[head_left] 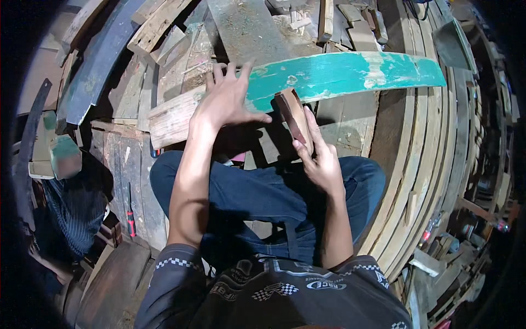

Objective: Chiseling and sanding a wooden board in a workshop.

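A long wooden board (pixel 329 74) with worn green paint lies crosswise in front of me, bare wood showing at its left end. Over that end my left hand (pixel 226 100) is spread, fingers apart and gripping nothing; whether the palm presses on the wood cannot be told. My right hand (pixel 323 164) grips a sanding block (pixel 296 120), a wood piece with a reddish-brown sheet on its side. The block is tilted up at the board's near edge, and I cannot tell if it touches.
A screwdriver (pixel 131 222) with a red and black handle lies on planks at my left. Further left sits another person (pixel 74 203). Long stacked planks (pixel 419 159) run along my right. Scrap wood (pixel 159 27) and a grey board (pixel 249 30) lie beyond the green one.
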`<action>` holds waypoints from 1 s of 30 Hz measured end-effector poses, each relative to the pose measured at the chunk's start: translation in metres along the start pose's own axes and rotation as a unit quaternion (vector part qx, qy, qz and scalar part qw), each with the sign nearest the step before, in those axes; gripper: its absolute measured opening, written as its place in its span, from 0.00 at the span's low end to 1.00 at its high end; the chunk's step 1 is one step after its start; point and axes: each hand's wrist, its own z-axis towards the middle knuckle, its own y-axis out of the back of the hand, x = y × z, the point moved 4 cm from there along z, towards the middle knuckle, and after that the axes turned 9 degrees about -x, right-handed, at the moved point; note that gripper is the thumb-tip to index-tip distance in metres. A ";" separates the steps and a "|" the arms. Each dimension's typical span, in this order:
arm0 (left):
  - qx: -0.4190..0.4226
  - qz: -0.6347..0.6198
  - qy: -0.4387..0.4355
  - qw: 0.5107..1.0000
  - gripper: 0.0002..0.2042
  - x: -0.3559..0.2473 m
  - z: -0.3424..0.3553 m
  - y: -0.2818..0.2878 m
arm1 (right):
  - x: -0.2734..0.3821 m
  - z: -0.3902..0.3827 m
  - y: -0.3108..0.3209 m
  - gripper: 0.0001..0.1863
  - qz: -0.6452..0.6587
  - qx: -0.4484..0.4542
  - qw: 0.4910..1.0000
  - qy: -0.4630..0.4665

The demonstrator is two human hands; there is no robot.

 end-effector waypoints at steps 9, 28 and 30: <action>0.036 -0.015 0.006 0.999 0.57 -0.002 0.004 -0.001 | 0.002 0.003 0.008 0.36 -0.124 -0.044 0.991 0.032; 0.154 -0.048 0.085 0.983 0.72 0.033 -0.002 0.008 | 0.024 0.000 0.001 0.37 -0.229 -0.001 0.970 0.080; 0.154 -0.067 0.073 0.983 0.71 0.029 -0.007 0.015 | 0.025 0.011 0.018 0.34 -0.280 -0.047 0.958 0.036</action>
